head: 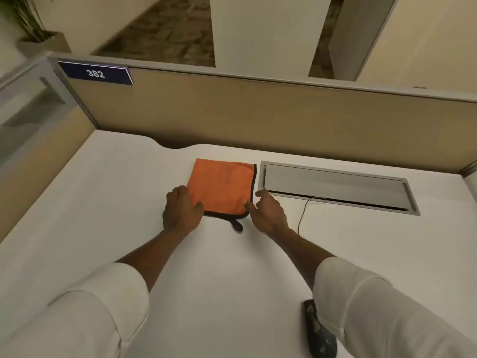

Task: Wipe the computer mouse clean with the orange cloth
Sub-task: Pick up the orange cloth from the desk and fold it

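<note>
A folded orange cloth (222, 187) with black edging lies flat on the white desk (103, 202), its black hanging loop sticking out at the near edge. My left hand (180, 210) holds the cloth's near left corner, thumb on top and fingers curled. At the near right corner my right hand (268, 213) pinches the fabric, index finger alongside the right edge. The black computer mouse (316, 329) rests at the desk's near right, partly hidden under my right sleeve.
A thin cable (302, 215) runs from the grey cable-tray lid (335, 187) set into the desk right of the cloth. A tan partition (258, 112) with a blue "382" label (95, 73) closes off the back and left.
</note>
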A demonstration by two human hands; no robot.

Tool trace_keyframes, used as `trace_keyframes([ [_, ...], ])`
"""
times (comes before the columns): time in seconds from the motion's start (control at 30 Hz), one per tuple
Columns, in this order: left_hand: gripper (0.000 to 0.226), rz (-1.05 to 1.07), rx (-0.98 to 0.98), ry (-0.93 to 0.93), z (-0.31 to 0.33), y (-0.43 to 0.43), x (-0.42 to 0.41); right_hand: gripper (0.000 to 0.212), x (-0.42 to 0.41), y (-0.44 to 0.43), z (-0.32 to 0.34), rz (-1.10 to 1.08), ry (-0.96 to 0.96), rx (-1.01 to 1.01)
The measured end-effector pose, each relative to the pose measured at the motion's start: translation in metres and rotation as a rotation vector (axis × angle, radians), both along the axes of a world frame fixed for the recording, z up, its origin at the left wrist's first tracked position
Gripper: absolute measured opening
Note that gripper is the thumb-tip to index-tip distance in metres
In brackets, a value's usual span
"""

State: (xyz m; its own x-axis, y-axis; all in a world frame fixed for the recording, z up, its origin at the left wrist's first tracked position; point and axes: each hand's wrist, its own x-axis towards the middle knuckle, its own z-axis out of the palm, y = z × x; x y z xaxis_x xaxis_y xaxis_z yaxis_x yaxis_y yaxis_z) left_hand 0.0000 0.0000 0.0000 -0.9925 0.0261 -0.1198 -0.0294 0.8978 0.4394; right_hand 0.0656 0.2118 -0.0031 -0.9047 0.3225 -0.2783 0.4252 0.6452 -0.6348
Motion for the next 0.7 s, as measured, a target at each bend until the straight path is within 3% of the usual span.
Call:
trace_keyframes([
  [0.23,0.043,0.089,0.000,-0.033,-0.019,0.004,-0.054,0.062,-0.052,-0.018,-0.013,-0.220,-0.020,-0.040],
  [0.43,0.030,0.207,0.156,-0.222,-0.030,0.006,-0.089,0.066,-0.077,-0.023,-0.022,-0.318,-0.107,-0.121],
  [0.57,0.030,0.269,0.341,-0.358,-0.030,0.001,-0.097,0.030,-0.084,-0.026,-0.027,-0.322,-0.101,-0.150],
  [0.7,0.024,0.302,0.574,-0.457,-0.017,-0.004,-0.097,0.021,-0.080,-0.028,-0.029,-0.395,-0.058,-0.300],
])
